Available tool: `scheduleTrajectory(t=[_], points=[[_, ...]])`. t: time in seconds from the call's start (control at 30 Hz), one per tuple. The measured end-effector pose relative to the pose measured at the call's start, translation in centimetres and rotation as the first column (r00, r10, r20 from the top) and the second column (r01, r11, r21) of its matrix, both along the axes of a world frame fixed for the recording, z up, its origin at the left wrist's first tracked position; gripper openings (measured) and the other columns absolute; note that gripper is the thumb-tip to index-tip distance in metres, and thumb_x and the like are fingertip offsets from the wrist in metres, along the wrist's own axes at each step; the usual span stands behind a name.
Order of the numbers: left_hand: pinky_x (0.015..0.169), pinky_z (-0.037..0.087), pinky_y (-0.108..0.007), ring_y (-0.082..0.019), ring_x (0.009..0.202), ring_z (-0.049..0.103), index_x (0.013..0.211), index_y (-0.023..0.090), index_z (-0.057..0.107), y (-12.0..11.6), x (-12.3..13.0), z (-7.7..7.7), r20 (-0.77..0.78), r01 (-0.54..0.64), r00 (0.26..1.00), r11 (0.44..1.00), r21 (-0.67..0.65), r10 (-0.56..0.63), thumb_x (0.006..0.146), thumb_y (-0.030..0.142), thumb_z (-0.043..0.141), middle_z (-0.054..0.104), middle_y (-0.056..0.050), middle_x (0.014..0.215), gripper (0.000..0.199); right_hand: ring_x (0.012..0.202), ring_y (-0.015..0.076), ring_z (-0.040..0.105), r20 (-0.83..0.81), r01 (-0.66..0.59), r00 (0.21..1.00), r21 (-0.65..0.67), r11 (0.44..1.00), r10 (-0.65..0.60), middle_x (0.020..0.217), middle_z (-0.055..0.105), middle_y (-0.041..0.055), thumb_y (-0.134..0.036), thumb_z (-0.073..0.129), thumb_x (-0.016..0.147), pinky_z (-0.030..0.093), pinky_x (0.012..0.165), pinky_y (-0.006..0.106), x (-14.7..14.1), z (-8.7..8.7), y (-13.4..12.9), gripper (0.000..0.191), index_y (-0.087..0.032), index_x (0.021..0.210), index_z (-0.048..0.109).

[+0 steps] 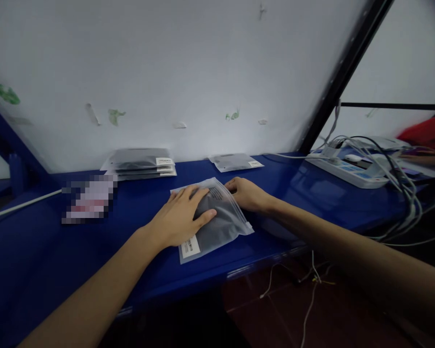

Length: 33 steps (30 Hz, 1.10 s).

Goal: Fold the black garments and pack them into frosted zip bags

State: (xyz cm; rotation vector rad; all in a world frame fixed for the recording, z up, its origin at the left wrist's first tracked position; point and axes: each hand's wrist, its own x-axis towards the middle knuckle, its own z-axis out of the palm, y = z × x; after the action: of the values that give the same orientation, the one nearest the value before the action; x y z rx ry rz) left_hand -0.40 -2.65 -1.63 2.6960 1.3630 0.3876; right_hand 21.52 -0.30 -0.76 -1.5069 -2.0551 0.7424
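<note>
A frosted zip bag (221, 224) with dark contents and a white barcode label lies on the blue table (141, 270). My left hand (181, 215) rests flat on the bag with its fingers spread. At the bag's upper right edge, by the zip strip, is my right hand (246, 193), its fingers curled around the edge and partly hidden. The white slider sits at the strip's lower right end. Behind, a stack of similar bags (141, 162) stands at the back left, and a single one (235, 162) lies at the back middle.
A blurred-out pink and white item (90, 199) lies on the left, near a white cable. On the right are a white power strip (348, 169) and tangled cables (402, 188). A white wall rises behind the table. Someone's red sleeve (427, 133) shows at far right.
</note>
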Motion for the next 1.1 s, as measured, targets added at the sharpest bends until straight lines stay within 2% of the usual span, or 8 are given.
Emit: scheduleTrajectory(t=[0.27,0.43,0.57,0.7,0.8,0.93,1.03,1.1], points=[[0.115,0.023,-0.055,-0.034,0.142,0.031,0.149,0.019,0.033,0.1,0.1,-0.5,-0.078,-0.046,0.996,0.999,0.008,0.047,0.095,0.060,0.035,0.032,-0.015,0.156,0.067,0.051,0.0134,0.048,0.330,0.252,0.890,0.218,0.943,-0.314,0.051,0.053,-0.0003,-0.043,0.056,0.084,0.029,0.051,0.029,6.9,-0.8,2.2,0.039,-0.020,0.053,0.055],[0.117,0.023,-0.050,-0.029,0.141,0.034,0.145,0.025,0.043,0.1,0.1,-0.2,-0.101,0.080,0.992,0.995,0.065,-0.074,0.097,0.039,0.041,0.041,-0.008,0.152,0.050,0.058,0.0159,0.056,0.301,0.256,0.903,0.193,0.947,-0.305,0.062,0.063,0.0022,-0.043,0.056,0.086,0.036,0.055,0.029,8.3,-1.3,2.1,0.032,-0.021,0.064,0.060],[0.112,0.034,-0.044,-0.022,0.137,0.041,0.137,0.034,0.053,0.0,0.0,0.1,-0.084,0.199,0.977,0.979,0.040,-0.195,0.092,0.018,0.041,0.045,0.000,0.150,0.049,0.063,0.0176,0.059,0.315,0.228,0.899,0.259,0.938,-0.306,0.067,0.066,0.0034,-0.043,0.056,0.086,0.038,0.058,0.030,7.7,-1.6,1.7,0.030,-0.022,0.067,0.062],[0.101,0.046,-0.043,-0.023,0.124,0.054,0.119,0.030,0.065,-0.4,0.3,0.5,-0.033,0.112,0.993,0.993,0.032,-0.111,0.092,0.020,0.043,0.058,0.000,0.138,0.036,0.061,0.0183,0.060,0.371,0.257,0.863,0.260,0.931,-0.342,0.064,0.065,0.0034,-0.043,0.056,0.086,0.038,0.056,0.030,7.7,-1.5,2.5,0.030,-0.022,0.067,0.065],[0.086,0.052,-0.041,-0.024,0.107,0.061,0.099,0.024,0.067,-0.6,0.8,0.9,-0.025,0.063,0.998,0.995,0.074,-0.061,0.094,0.033,0.046,0.067,-0.003,0.117,0.023,0.062,0.0194,0.062,0.431,0.278,0.821,0.270,0.922,-0.374,0.067,0.067,0.0049,-0.042,0.056,0.086,0.039,0.056,0.030,8.3,-1.5,3.6,0.028,-0.022,0.071,0.068],[0.070,0.051,-0.037,-0.024,0.087,0.062,0.079,0.020,0.059,-0.2,0.6,0.9,-0.073,-0.029,0.997,0.989,0.145,0.040,0.096,0.047,0.044,0.065,-0.005,0.092,0.035,0.073,0.0240,0.066,0.479,0.297,0.772,0.311,0.903,-0.419,0.079,0.071,0.0092,-0.037,0.053,0.087,0.043,0.061,0.032,9.7,-1.9,5.0,0.026,-0.020,0.079,0.070],[0.072,0.051,-0.038,-0.025,0.086,0.062,0.078,0.019,0.057,0.4,-0.2,0.7,-0.064,-0.131,0.987,0.970,0.203,0.147,0.098,0.047,0.040,0.064,-0.007,0.089,0.038,0.087,0.0266,0.066,0.472,0.242,0.781,0.376,0.895,-0.410,0.093,0.072,0.0117,-0.035,0.050,0.089,0.047,0.073,0.035,10.3,-2.2,5.1,0.026,-0.018,0.092,0.069],[0.079,0.050,-0.043,-0.027,0.090,0.061,0.087,0.018,0.060,0.6,-0.7,0.6,-0.041,-0.167,0.983,0.959,0.231,0.181,0.098,0.047,0.038,0.065,-0.009,0.092,0.038,0.099,0.0294,0.063,0.441,0.229,0.770,0.484,0.845,-0.461,0.106,0.069,0.0153,-0.036,0.047,0.091,0.048,0.081,0.038,9.7,-2.2,4.5,0.033,-0.015,0.108,0.066]])
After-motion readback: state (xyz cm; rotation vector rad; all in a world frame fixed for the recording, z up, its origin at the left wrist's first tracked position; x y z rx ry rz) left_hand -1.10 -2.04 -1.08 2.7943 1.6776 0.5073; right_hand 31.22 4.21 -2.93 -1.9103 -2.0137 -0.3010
